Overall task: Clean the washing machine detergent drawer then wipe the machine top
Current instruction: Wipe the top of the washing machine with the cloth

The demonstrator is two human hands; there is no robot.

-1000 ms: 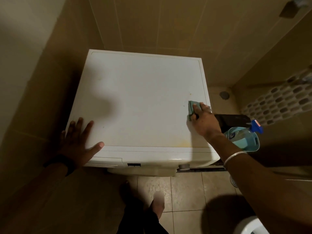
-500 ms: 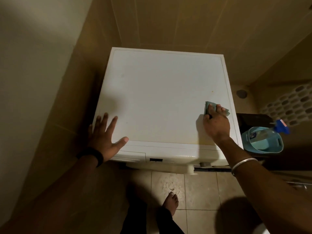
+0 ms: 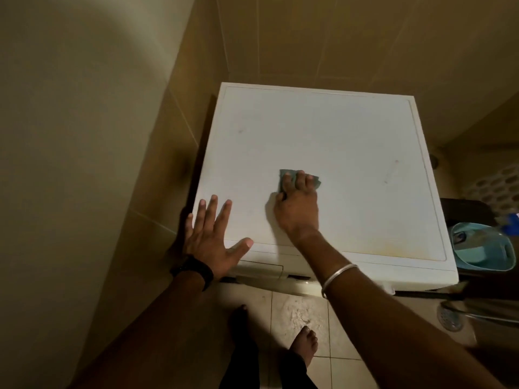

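Note:
The white washing machine top (image 3: 331,141) fills the middle of the view, with a yellowish stain near its front right corner. A small green cloth (image 3: 286,175) lies on the top, left of centre. My right hand (image 3: 297,203) presses down on it with fingers laid over the cloth, thumb at its left edge. My left hand (image 3: 210,234) rests flat on the front left corner of the top, fingers spread and holding nothing. The detergent drawer front (image 3: 261,269) is closed, just below my left hand.
A light blue basket (image 3: 477,248) with a blue spray bottle (image 3: 509,220) stands right of the machine on a dark stand. Tiled walls close in on the left and behind. My bare feet (image 3: 303,343) stand on the tiled floor, with a floor drain (image 3: 449,318) to the right.
My right hand has swept the cloth leftward from the right edge of the top to left of centre. The left hand stays flat on the front left corner.

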